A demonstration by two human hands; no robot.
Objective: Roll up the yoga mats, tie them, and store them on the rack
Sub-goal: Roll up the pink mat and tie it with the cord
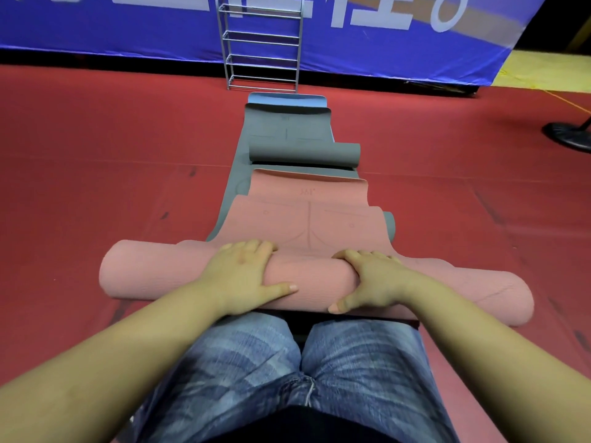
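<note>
From the head view, my left hand (246,276) lies over the top of the pink mat roll (313,282), palm down, fingers curled over its far side and the thumb stretched along the near side, so I grip the roll. My right hand (371,282) does the same a little to the right: fingers hooked over the far edge where the roll meets the flat part of the mat, thumb bent down on the near face. Both forearms reach forward from the lower corners, roughly level, wrists slightly bent down. My legs, in blue jeans (287,378), are just behind the roll.

The pink roll lies crosswise in front of me, its ends sticking out well past both hands. Beyond it the unrolled part of the pink mat (307,219) runs away from me, lying on a grey mat (287,135). Part of the grey mat is curled into a small loose roll (303,153) beyond the pink mat's far end. At the far end, a light blue mat edge (287,98) shows from under the grey one.

All this lies on a red floor (96,171). Just past the mats stands a metal rack (262,46) with several bar shelves, set against a blue banner (383,49) with white characters. At the right edge sits a dark round stand base (569,135), and a strip of yellow floor (543,68) shows beyond the red.
</note>
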